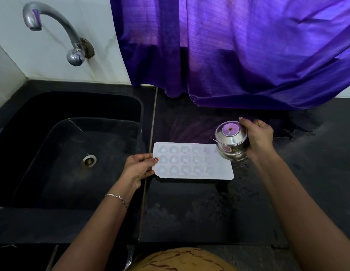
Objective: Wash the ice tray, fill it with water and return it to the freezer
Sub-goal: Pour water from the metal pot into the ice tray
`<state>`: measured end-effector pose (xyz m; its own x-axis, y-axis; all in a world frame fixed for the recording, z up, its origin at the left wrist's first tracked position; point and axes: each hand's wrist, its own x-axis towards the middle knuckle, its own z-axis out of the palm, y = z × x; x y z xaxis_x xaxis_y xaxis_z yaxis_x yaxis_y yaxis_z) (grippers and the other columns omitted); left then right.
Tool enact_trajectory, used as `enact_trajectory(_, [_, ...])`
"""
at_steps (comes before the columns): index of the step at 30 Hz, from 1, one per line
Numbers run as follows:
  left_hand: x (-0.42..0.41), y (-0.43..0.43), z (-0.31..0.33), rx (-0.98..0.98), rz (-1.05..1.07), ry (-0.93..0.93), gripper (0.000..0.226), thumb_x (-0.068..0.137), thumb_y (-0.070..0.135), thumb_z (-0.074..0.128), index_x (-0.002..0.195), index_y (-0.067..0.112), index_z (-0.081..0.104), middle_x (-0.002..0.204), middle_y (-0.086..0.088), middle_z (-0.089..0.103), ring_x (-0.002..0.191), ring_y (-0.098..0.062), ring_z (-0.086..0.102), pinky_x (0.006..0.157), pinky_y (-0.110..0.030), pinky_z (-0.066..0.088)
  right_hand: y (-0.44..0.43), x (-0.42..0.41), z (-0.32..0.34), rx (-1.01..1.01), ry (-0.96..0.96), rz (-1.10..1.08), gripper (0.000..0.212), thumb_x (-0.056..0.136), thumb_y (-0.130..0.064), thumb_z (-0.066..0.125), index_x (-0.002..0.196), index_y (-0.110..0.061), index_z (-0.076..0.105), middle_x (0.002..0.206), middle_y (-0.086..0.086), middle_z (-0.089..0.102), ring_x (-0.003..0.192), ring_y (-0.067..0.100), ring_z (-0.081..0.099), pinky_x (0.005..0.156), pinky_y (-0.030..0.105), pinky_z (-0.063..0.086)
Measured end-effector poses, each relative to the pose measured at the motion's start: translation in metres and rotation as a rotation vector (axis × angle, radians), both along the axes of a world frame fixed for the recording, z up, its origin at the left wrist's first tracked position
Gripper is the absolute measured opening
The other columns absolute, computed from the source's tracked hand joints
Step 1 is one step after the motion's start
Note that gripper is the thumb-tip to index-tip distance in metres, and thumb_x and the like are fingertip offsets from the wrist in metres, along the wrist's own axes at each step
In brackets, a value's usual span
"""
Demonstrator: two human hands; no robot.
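The sink [72, 90] lies at the left, with the tap [53, 26] on the wall behind it. The tabletop [209, 212] runs to its right. On it, just beside the sink, sits the ice tray [191, 163]. The left grip [138, 169] holds the tray's left end. The right grip [259, 136] holds a cup [230, 141] tilted over its far right corner. A curtain [248, 55] hangs behind, its hem reaching the tabletop.

Home kitchen: black sink [68, 106], wall tap [53, 30], counter [209, 212].
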<state>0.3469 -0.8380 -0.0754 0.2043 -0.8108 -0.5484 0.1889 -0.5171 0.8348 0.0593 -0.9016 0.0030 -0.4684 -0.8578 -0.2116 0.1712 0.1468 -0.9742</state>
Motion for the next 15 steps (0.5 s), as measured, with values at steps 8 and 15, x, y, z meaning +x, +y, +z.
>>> enact_trajectory(8, [0.0, 0.0, 0.0, -0.003, 0.002, 0.006, 0.013, 0.086, 0.004, 0.07, 0.099, 0.008, 0.069, 0.083, -0.002, 0.071, 0.069, -0.009, 0.067, 0.056, -0.018, 0.054, -0.003, 0.015, -0.001, 0.0, 0.08, 0.05, 0.048, 0.08, -0.012, 0.075, 0.06, -0.022, 0.033, 0.058, -0.001, 0.043, 0.054, 0.011, 0.046, 0.058, 0.029, 0.044])
enact_trajectory(15, [0.001, 0.0, -0.002, -0.006, -0.003, 0.016, 0.016, 0.086, 0.004, 0.07, 0.101, 0.006, 0.068, 0.082, -0.003, 0.072, 0.067, -0.009, 0.068, 0.06, -0.02, 0.057, -0.004, 0.02, -0.001, -0.018, 0.175, 0.081, 0.05, 0.079, -0.013, 0.075, 0.058, -0.023, 0.031, 0.058, 0.001, 0.037, 0.056, 0.014, 0.038, 0.059, 0.031, 0.037])
